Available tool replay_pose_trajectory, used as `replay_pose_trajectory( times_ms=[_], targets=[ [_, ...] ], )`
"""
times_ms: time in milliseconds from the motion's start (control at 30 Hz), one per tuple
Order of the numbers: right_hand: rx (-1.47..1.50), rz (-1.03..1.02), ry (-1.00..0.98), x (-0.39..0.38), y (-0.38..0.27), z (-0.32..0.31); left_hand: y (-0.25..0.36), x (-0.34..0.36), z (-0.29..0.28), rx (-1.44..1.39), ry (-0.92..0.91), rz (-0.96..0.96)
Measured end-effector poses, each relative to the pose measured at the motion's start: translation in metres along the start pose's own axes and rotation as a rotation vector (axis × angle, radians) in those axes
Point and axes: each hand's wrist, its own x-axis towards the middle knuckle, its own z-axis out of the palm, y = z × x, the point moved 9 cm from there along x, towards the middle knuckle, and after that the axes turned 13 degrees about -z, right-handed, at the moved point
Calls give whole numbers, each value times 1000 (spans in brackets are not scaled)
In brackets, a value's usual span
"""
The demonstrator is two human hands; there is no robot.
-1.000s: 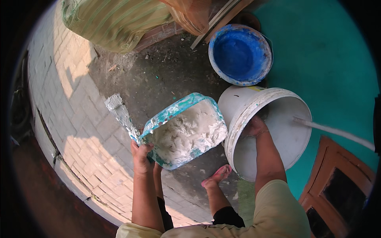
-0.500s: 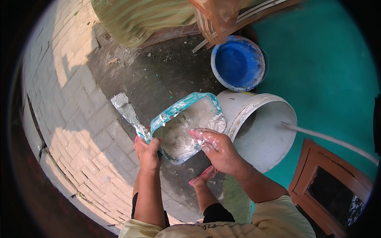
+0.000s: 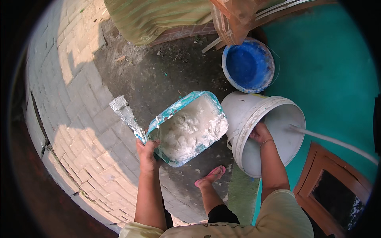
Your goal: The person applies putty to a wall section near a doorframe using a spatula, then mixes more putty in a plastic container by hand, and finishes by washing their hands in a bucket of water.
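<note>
My left hand [image 3: 147, 154] grips the left end of a turquoise plastic tub [image 3: 186, 97] of thick white paste [image 3: 188, 129], together with a paste-coated scraper [image 3: 121, 109] sticking out to the upper left. My right hand [image 3: 258, 134] is down inside a tilted white bucket [image 3: 240, 105] to the tub's right, its fingers curled and partly in shadow; I cannot make out what, if anything, they hold. A white rod [image 3: 333, 139] slants across the bucket's mouth from the right.
A blue-stained bucket [image 3: 248, 65] stands beyond the white one. Green cloth [image 3: 154, 20] and orange mesh [image 3: 226, 20] hang at the top, near wooden strips. A teal wall [image 3: 325, 79] with a brown-framed window [image 3: 313, 162] is right, pavers [image 3: 79, 119] left. My sandaled foot [image 3: 210, 176] is below.
My right hand, inside the white bucket a second ago, was over the tub's paste half a second ago and is back inside the bucket now. My left hand still holds the tub and scraper.
</note>
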Motion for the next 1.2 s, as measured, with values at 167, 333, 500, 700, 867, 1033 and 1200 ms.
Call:
replay_pose_trajectory(
  times_ms=[167,333,500,700,867,1033,1200],
  targets=[
    [10,-22,145,85,66,-51,-7,1,22,-27,-134,-18],
    [338,124,-38,11,17,35,-6,-2,31,-38,-141,-37],
    [421,-106,-1026,-149,-106,111,-12,-2,35,-31,-111,-59],
    [-20,-289,-504,-236,-122,188,-16,6,-2,292,50,1],
    [-772,-819,-594,-231,-128,254,-34,7,8,140,-36,-148],
    [-1400,-1073,-332,-189,-125,290,-13,-1,20,197,1,-28],
    [-1587,-1089,-241,-168,-102,314,10,-13,25,276,50,79]
  ],
)
